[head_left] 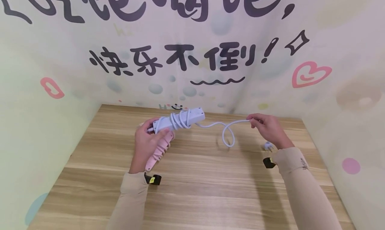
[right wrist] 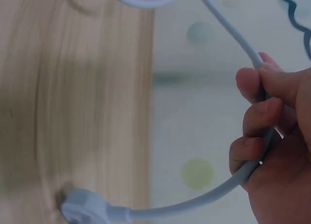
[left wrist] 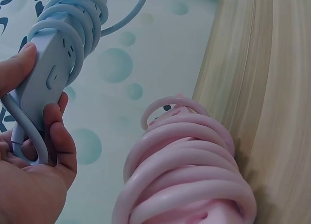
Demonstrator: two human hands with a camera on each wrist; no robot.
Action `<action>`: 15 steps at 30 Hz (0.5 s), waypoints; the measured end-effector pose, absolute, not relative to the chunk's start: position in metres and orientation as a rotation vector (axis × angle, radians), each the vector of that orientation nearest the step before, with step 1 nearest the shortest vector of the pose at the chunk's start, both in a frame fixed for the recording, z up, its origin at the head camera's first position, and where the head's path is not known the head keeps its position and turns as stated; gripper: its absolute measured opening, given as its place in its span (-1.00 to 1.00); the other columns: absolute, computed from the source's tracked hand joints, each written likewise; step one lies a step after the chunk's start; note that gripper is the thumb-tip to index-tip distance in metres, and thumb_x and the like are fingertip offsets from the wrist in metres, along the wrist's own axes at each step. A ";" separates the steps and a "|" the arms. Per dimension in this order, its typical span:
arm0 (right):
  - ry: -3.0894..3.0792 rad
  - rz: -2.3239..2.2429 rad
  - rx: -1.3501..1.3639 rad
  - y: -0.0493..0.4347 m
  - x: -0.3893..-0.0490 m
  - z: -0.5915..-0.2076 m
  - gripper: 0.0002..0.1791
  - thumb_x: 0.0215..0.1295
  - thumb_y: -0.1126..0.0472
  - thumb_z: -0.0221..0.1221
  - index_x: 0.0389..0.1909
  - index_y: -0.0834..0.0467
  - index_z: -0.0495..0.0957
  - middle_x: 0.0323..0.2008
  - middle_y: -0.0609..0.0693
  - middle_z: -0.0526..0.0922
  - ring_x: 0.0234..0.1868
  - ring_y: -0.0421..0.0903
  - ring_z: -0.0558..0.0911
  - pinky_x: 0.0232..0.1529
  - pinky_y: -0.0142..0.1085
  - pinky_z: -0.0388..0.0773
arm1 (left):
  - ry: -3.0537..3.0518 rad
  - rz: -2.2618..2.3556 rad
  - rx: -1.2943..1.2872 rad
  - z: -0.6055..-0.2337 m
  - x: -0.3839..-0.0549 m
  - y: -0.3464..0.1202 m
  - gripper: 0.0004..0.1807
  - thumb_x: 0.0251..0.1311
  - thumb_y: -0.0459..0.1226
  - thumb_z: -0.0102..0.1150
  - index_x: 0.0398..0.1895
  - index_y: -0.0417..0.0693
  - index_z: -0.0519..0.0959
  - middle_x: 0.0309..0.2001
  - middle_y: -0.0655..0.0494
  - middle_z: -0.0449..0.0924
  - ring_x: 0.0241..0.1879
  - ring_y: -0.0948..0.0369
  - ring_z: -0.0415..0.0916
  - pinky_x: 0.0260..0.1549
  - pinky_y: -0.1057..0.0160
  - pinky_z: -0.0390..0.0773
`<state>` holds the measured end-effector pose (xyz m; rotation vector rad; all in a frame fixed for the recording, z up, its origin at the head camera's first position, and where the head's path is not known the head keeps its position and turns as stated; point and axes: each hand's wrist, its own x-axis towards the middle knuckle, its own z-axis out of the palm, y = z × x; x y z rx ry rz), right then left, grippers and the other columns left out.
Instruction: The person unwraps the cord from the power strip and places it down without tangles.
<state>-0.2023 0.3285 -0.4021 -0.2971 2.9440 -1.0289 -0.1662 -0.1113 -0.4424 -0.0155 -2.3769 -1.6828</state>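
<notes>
Left hand [head_left: 147, 143] is gripping one end of a pale blue, oblong plastic power strip [head_left: 167, 123], holding it above the wood-grain tabletop [head_left: 210, 190], near a pink, cord-wrapped plastic power strip [head_left: 159, 151]. Right hand [head_left: 269, 128] is pinching the blue one's smooth, round cord [right wrist: 227, 25], which is running on to a pale blue plug [right wrist: 85, 207]. That casing is looking stiff, probably light; the cord is looking springy, maybe slippery, so the bare end is offering the surest hold.
</notes>
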 end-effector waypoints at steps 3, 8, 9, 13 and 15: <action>2.950 -1.022 -0.301 0.331 -0.206 -0.408 -0.74 0.58 0.14 0.05 0.08 0.09 0.65 -0.29 0.05 0.69 -0.49 -0.11 0.44 -0.44 -0.36 0.39 | -2.388 -1.695 -0.024 -0.443 -0.166 -0.111 -0.42 0.15 -0.11 0.50 0.21 -0.12 0.58 0.04 -0.15 0.65 -0.08 0.06 0.56 -0.27 0.45 0.64; 2.977 -0.987 -0.375 0.327 -0.212 -0.418 -0.78 0.55 0.24 0.09 0.04 0.15 0.66 -0.22 0.12 0.77 -0.23 0.01 0.65 -0.23 -0.32 0.52 | -2.407 -1.704 -0.017 -0.445 -0.164 -0.110 -0.41 0.13 -0.13 0.51 0.22 -0.10 0.58 0.05 -0.14 0.64 -0.07 0.03 0.59 -0.26 0.41 0.69; 2.985 -0.979 -0.387 0.326 -0.213 -0.420 -0.79 0.53 0.25 0.10 0.02 0.16 0.67 -0.20 0.13 0.78 -0.20 0.02 0.66 -0.21 -0.29 0.52 | -2.413 -1.704 -0.014 -0.445 -0.164 -0.110 -0.40 0.12 -0.12 0.51 0.23 -0.09 0.57 0.05 -0.14 0.64 -0.08 0.03 0.60 -0.27 0.40 0.69; 3.049 -0.928 -0.411 0.321 -0.219 -0.433 -0.81 0.49 0.28 0.15 -0.02 0.21 0.68 -0.13 0.16 0.79 -0.15 0.08 0.67 -0.12 -0.10 0.55 | -2.422 -1.725 -0.017 -0.447 -0.163 -0.109 -0.37 0.12 -0.11 0.51 0.25 -0.08 0.55 0.05 -0.13 0.63 -0.08 0.03 0.59 -0.29 0.38 0.71; 3.061 -0.922 -0.371 0.320 -0.222 -0.439 -0.80 0.50 0.26 0.15 -0.01 0.22 0.67 -0.09 0.19 0.77 -0.09 0.12 0.68 -0.02 0.00 0.55 | -2.415 -1.736 -0.020 -0.448 -0.162 -0.108 -0.38 0.13 -0.11 0.51 0.25 -0.08 0.55 0.04 -0.13 0.63 -0.09 0.03 0.60 -0.29 0.38 0.70</action>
